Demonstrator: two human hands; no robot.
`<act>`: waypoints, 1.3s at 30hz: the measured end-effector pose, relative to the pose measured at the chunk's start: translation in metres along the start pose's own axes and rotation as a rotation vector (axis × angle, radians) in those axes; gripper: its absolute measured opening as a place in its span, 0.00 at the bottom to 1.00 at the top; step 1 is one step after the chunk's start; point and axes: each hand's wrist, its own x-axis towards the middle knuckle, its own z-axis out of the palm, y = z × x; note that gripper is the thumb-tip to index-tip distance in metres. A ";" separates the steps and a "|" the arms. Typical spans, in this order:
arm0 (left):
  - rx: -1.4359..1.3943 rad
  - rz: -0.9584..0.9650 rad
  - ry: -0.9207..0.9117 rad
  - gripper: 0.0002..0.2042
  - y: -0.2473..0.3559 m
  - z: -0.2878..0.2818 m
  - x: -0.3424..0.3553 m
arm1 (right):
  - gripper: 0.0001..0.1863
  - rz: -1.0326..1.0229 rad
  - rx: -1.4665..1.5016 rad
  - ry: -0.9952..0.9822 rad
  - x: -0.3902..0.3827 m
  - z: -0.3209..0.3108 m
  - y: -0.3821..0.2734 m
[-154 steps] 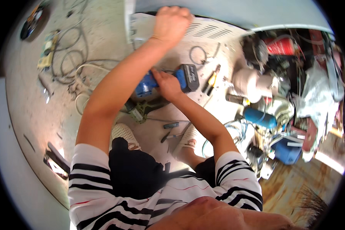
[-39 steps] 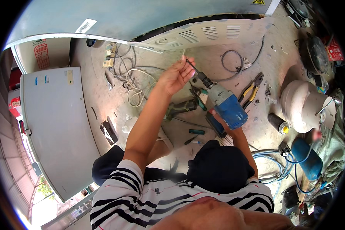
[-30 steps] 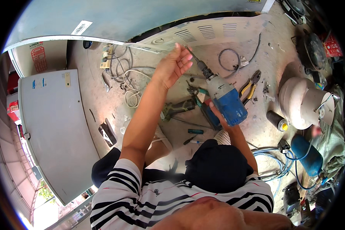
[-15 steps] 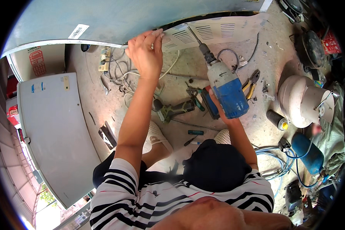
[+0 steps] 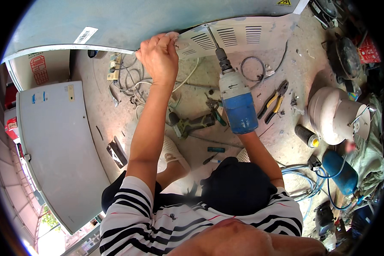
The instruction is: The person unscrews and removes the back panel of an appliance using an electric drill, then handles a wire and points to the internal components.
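Observation:
A beige metal panel with vent slots (image 5: 237, 38) lies along the lower edge of a large grey cabinet (image 5: 149, 21). My left hand (image 5: 160, 55) is closed on the panel's left end, its fingers bent over the upper edge. A blue and grey power driver (image 5: 239, 104) points away from me, its long bit (image 5: 213, 38) meeting the panel's upper edge near the slots. My right hand (image 5: 248, 137) grips the driver from below; the tool's body hides its fingers. Below my left hand, a green and black cordless drill (image 5: 190, 122) lies on the floor.
Pliers with yellow-black handles (image 5: 274, 102) and green-handled pliers (image 5: 217, 112) lie on the floor. Loose cables run by a power strip (image 5: 114, 66). At right are a gas cylinder (image 5: 328, 113), a spray can (image 5: 306, 135) and blue hose (image 5: 305, 179). A white chest freezer (image 5: 62, 149) stands left.
The driver has swung left and stands more upright, its bit still at the panel. The gap between panel and cabinet has narrowed. My left hand stays at the panel's left end.

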 end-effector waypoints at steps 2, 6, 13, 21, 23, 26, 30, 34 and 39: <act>-0.001 -0.005 0.002 0.05 -0.001 0.001 0.001 | 0.18 0.013 0.040 0.079 0.004 0.012 -0.013; -0.006 -0.011 -0.002 0.05 -0.006 0.001 0.000 | 0.20 -0.200 -0.111 0.076 0.007 0.021 -0.056; -0.057 0.000 0.037 0.08 -0.005 0.003 0.002 | 0.21 -0.010 0.018 0.086 0.001 0.025 -0.028; -0.042 -0.020 0.030 0.08 -0.003 0.004 0.003 | 0.13 -0.105 0.088 0.108 -0.009 0.039 -0.016; -0.029 -0.034 -0.003 0.07 -0.004 0.000 0.002 | 0.15 0.038 0.087 -0.005 -0.015 0.036 -0.016; -0.103 -0.069 -0.022 0.07 0.002 -0.009 0.000 | 0.19 0.122 0.104 -0.137 -0.018 0.023 -0.020; -0.569 -0.290 -0.304 0.20 0.027 -0.045 -0.038 | 0.13 -0.103 0.011 0.055 -0.008 0.039 -0.019; -1.509 -0.690 -0.971 0.51 0.063 -0.097 -0.079 | 0.20 -0.108 0.046 0.080 -0.004 0.037 -0.045; -1.283 -0.744 -1.092 0.52 0.094 -0.112 -0.079 | 0.23 0.063 0.146 0.073 -0.003 0.031 -0.034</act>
